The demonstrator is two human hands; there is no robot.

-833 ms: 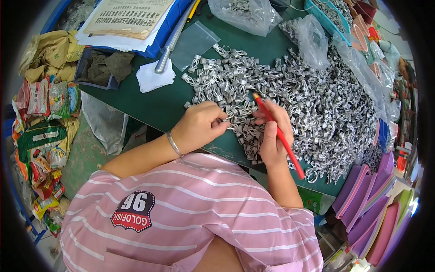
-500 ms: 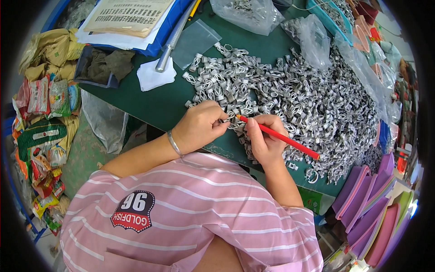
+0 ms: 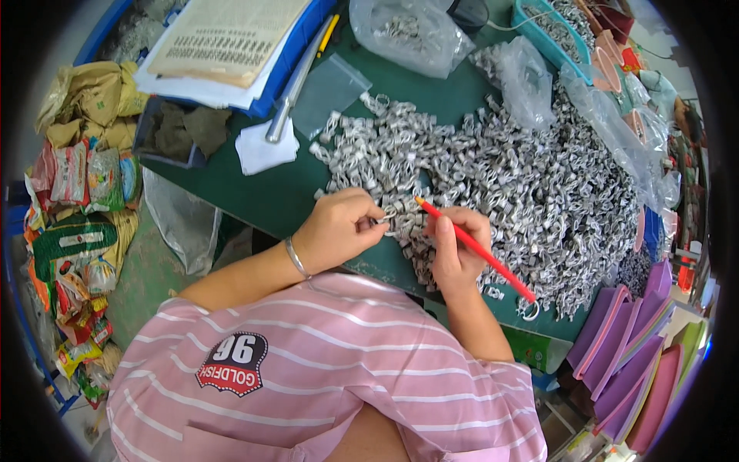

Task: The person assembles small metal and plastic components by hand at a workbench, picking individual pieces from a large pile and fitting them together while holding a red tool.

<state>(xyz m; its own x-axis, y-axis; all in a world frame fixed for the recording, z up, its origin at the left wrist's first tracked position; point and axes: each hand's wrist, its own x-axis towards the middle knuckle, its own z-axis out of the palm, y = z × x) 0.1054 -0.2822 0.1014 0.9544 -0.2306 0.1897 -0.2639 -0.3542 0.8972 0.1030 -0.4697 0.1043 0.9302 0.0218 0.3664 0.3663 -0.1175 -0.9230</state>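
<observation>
Bits (image 3: 554, 200) of grey metal lie in a big heap on the green table (image 3: 254, 202). Many have loops. They are piled right by both hands, maybe so they are easy to reach. The left hand (image 3: 341, 229) is at the near edge of the heap, its thumb and finger pinched on a small thing (image 3: 376, 222). It looks dark, but it is too little to name. Being so little may be why it needs a pinch. The right hand (image 3: 458, 260) holds a red pencil (image 3: 500, 272) in its fingers, much as one does to write. The yellow tip slants toward the left hand, over the bits; I cannot tell if it touches any. Likely the slant lets the tip get in close while the fingers keep back.

Past the heap, a clear bag (image 3: 439, 52) has more grey bits in it. To its right, a second bag (image 3: 529, 88) shows bits at its left side. A teal basket (image 3: 541, 42) has grey bits too. On the left, a blue tray (image 3: 264, 100) holds paper sheets (image 3: 231, 46). A metal rod (image 3: 280, 120) has one end on white paper (image 3: 262, 150). Nearby, a box (image 3: 173, 158) holds dark cloth (image 3: 185, 131).
</observation>
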